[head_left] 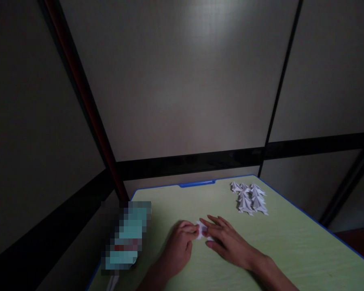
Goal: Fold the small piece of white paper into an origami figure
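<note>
A small white piece of folded paper (202, 228) lies low over the table between my two hands, partly covered by fingers. My left hand (182, 242) is closed, its fingertips pinching the paper's left side. From the right, my right hand (226, 239) has fingertips and thumb on the paper, while its other fingers stretch out above it. Which folds are being pressed is hidden. Farther off at the back right, several white origami paper figures (245, 202) lie in overlapping rows, with pointed tips and splayed ends.
The pale green table (291, 250) has a blue edge and a blue handle-like strip (197, 184) at its far side. A pixelated turquoise object (130, 226) stands at the left edge. Panelled cabinet doors (188, 93) rise close behind the table.
</note>
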### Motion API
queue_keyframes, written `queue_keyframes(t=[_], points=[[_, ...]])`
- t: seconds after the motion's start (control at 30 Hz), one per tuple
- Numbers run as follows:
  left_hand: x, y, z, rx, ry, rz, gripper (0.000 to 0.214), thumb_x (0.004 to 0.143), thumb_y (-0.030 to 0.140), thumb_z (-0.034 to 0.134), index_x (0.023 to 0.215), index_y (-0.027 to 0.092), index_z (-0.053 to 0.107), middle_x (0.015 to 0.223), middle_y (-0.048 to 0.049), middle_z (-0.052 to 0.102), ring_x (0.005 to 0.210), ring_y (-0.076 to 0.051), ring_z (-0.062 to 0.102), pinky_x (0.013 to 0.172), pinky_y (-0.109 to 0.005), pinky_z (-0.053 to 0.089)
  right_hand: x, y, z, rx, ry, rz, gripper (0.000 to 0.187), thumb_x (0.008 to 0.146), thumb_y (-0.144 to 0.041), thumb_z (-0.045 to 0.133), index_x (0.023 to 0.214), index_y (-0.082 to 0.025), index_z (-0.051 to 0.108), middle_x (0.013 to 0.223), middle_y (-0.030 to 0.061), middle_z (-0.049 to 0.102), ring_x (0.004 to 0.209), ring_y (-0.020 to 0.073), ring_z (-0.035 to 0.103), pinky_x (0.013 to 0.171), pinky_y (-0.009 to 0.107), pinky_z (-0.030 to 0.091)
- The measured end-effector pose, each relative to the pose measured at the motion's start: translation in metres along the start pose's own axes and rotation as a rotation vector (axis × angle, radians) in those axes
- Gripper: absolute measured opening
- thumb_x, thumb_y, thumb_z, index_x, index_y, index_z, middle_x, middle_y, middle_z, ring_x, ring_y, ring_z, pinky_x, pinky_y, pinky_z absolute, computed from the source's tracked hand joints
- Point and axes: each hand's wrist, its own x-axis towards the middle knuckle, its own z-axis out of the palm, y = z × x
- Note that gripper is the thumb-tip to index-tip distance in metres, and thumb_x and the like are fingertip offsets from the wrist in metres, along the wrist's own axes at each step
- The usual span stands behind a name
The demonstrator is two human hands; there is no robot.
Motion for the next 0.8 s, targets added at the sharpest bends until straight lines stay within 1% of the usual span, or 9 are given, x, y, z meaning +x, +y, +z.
queue_keyframes(t=[0.13, 0.27, 0.5, 0.67, 0.8], points=[[0.001, 0.001, -0.001, 0.015, -0.002, -0.005, 0.055, 0.061, -0.007, 0.038, 0.094, 0.024, 0.069, 0.097, -0.0027, 0.067, 0.093, -0.021, 0.052, 0.085, -0.035, 0.04, -0.002, 0.005, 0.0, 0.027, -0.003, -0.044, 0.028, 0.087, -0.03, 0.042, 0.108, -0.02, 0.057, 0.136, 0.0062, 0.04, 0.13, 0.0251, 0.023, 0.105, 0.049, 0.02], [0.001, 0.001, -0.001, 0.01, -0.004, 0.009, 0.055, 0.061, -0.008, 0.039, 0.093, 0.024, 0.069, 0.097, -0.0021, 0.067, 0.092, -0.02, 0.051, 0.084, -0.034, 0.04, -0.003, 0.01, 0.003, 0.058, 0.027, -0.073, 0.023, 0.086, -0.029, 0.045, 0.1, -0.019, 0.059, 0.135, 0.0076, 0.042, 0.13, 0.0256, 0.024, 0.104, 0.048, 0.022], [0.0, 0.002, -0.002, 0.021, -0.024, 0.03, 0.053, 0.061, -0.007, 0.039, 0.096, 0.022, 0.068, 0.104, -0.0029, 0.064, 0.095, -0.02, 0.05, 0.087, -0.034, 0.039, 0.001, 0.012, 0.008, 0.064, 0.046, -0.06, 0.021, 0.084, -0.028, 0.047, 0.097, -0.02, 0.06, 0.133, 0.0074, 0.044, 0.129, 0.0267, 0.027, 0.103, 0.049, 0.024], [-0.001, 0.002, -0.002, 0.041, -0.022, 0.032, 0.052, 0.064, -0.005, 0.039, 0.099, 0.023, 0.067, 0.104, -0.0036, 0.064, 0.094, -0.021, 0.051, 0.086, -0.036, 0.04, 0.002, 0.01, 0.007, 0.069, 0.052, -0.058, 0.021, 0.084, -0.028, 0.047, 0.098, -0.02, 0.061, 0.133, 0.0072, 0.044, 0.128, 0.0266, 0.028, 0.104, 0.048, 0.024], [-0.001, 0.001, 0.0, 0.054, -0.027, 0.024, 0.053, 0.063, -0.005, 0.04, 0.099, 0.023, 0.067, 0.105, -0.0039, 0.063, 0.095, -0.021, 0.052, 0.087, -0.037, 0.04, 0.002, 0.009, 0.006, 0.091, 0.061, -0.051, 0.02, 0.084, -0.028, 0.048, 0.097, -0.021, 0.061, 0.132, 0.007, 0.046, 0.128, 0.0267, 0.028, 0.103, 0.049, 0.023]])
